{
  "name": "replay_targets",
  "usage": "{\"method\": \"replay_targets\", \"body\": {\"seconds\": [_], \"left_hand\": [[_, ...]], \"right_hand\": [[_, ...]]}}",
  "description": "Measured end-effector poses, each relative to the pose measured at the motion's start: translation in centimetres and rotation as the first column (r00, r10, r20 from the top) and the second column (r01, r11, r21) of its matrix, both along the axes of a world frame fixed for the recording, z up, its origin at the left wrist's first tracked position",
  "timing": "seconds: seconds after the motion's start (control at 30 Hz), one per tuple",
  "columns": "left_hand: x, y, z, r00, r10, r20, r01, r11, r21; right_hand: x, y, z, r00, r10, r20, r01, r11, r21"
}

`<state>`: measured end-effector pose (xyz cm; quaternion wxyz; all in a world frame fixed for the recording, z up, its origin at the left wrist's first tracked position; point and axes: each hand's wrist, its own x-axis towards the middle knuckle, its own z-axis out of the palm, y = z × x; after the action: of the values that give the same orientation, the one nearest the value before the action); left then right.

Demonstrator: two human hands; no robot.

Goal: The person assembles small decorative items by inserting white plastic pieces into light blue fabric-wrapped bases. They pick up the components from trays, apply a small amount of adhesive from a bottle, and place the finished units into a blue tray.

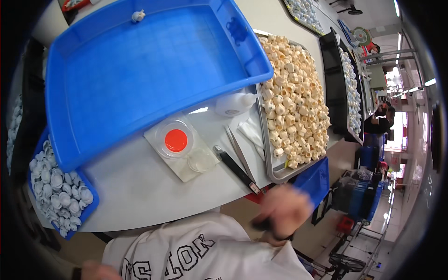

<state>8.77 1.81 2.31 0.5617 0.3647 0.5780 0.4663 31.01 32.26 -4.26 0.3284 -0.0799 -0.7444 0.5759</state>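
Observation:
My right hand [285, 210] hangs just off the table's front edge, near the corner of a metal tray [275, 176] full of small cream-coloured hollow pieces [296, 102]. Motion smears its fingers, and a dark patch beside them is too blurred to name. At the bottom left, only a blurred part of my left hand [95, 270] shows, low beside my shirt. On the table lie tweezers [240, 155] and a black-handled cutter knife [233, 167]. To their left, a round dish of red-orange stuff [176, 140] and a clear round lid [200, 160] rest on a pale pad [185, 173].
A large blue bin [140, 60] holds one small whitish piece [138, 16]. A white squeeze bottle [233, 103] stands by it. At the left, a blue tray [91, 186] is heaped with pale shell-like pieces [60, 193]. Black trays [333, 70] line the right; a person [380, 121] is farther off.

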Motion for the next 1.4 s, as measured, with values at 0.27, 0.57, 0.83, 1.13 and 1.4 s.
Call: {"method": "replay_targets", "body": {"seconds": [0.27, 0.57, 0.83, 1.13, 1.4], "left_hand": [[1.9, 2.8, -9.5, 0.345, 0.453, 0.822, -0.510, 0.826, -0.241], [-0.4, 3.7, -8.7, 0.781, 0.279, 0.558, -0.345, 0.939, 0.014], [-0.5, 5.7, -7.4, 0.782, 0.149, 0.605, -0.086, 0.987, -0.132], [-0.2, 5.4, -8.7, 0.853, 0.210, 0.478, -0.304, 0.944, 0.128], [-0.6, 5.9, -9.1, 0.811, 0.122, 0.572, -0.242, 0.960, 0.139]], "right_hand": [[1.1, 5.0, -0.1, 0.146, -0.826, 0.544, 0.091, 0.559, 0.824], [-3.9, -2.6, 3.0, 0.720, -0.525, 0.454, 0.224, 0.795, 0.564], [-11.8, -8.6, 1.5, 0.974, 0.228, 0.020, -0.213, 0.870, 0.444], [-12.3, -9.2, 0.1, 0.961, 0.261, 0.091, -0.273, 0.849, 0.451], [-11.5, -8.4, -0.1, 0.971, 0.239, 0.022, -0.228, 0.890, 0.395]]}}
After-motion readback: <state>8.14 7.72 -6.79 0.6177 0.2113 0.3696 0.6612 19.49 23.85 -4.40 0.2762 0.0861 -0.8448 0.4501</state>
